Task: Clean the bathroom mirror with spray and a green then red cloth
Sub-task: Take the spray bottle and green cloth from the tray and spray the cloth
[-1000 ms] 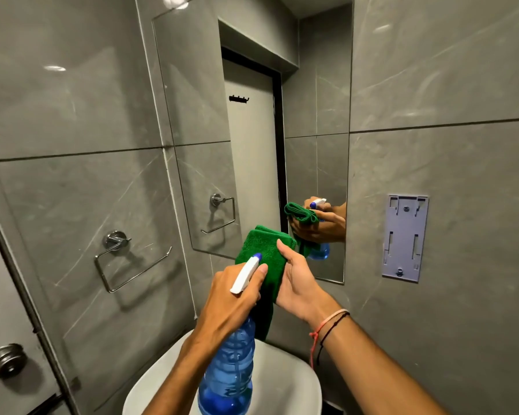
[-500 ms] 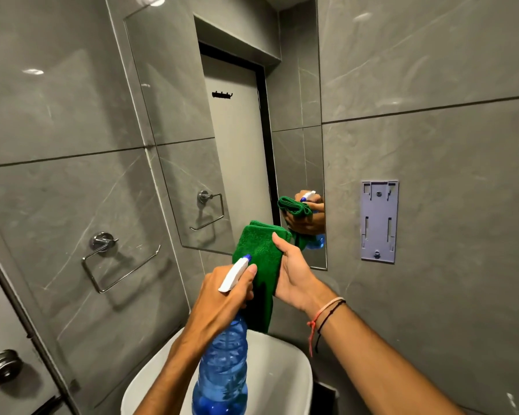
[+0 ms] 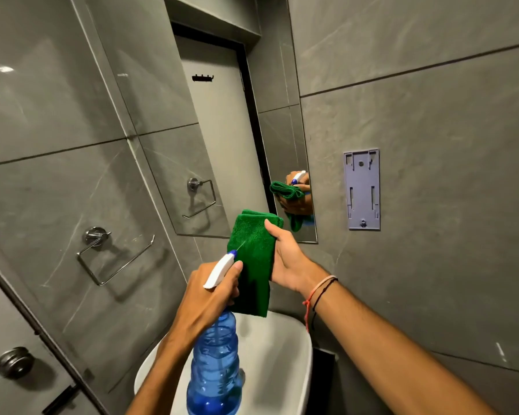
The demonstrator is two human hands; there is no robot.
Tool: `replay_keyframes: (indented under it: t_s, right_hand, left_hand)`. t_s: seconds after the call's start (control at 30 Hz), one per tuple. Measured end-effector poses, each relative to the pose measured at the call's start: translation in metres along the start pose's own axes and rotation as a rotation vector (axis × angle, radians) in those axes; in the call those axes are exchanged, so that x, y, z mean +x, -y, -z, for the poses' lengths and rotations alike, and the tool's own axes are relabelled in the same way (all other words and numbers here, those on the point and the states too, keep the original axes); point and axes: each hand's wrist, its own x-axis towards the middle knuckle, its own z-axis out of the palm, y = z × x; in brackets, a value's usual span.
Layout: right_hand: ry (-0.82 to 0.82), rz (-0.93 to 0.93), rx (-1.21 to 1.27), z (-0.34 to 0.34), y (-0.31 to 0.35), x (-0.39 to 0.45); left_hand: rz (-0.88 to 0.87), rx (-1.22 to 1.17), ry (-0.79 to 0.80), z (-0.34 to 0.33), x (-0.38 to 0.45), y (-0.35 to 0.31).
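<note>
Filling the upper middle of the frame, the mirror (image 3: 222,130) hangs on the grey tiled wall above a white sink (image 3: 285,354) at the bottom centre. Lower centre, the left hand (image 3: 204,298) is wrapped tight around the neck of a blue spray bottle (image 3: 216,366), its white nozzle aimed at the green cloth (image 3: 252,256). The right hand (image 3: 288,259) pinches that folded cloth upright by its right edge, just below the mirror's lower corner.
</note>
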Motion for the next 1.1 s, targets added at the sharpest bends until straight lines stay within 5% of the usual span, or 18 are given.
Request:
replay_keyframes:
  t_s: [0.17, 0.6, 1.1]
  right_hand:
    - [-0.013, 0.005, 0.008, 0.004, -0.005, -0.005]
    - [-0.029, -0.033, 0.002, 0.003, -0.029, -0.01]
    - [-0.086, -0.029, 0.022, 0.023, -0.035, -0.035]
  left_hand:
    - [-0.036, 0.047, 0.143, 0.004, -0.023, 0.008]
    - [0.051, 0.115, -0.057, 0.001, -0.063, 0.041]
    - [0.031, 0.011, 0.057, -0.038, -0.094, 0.032]
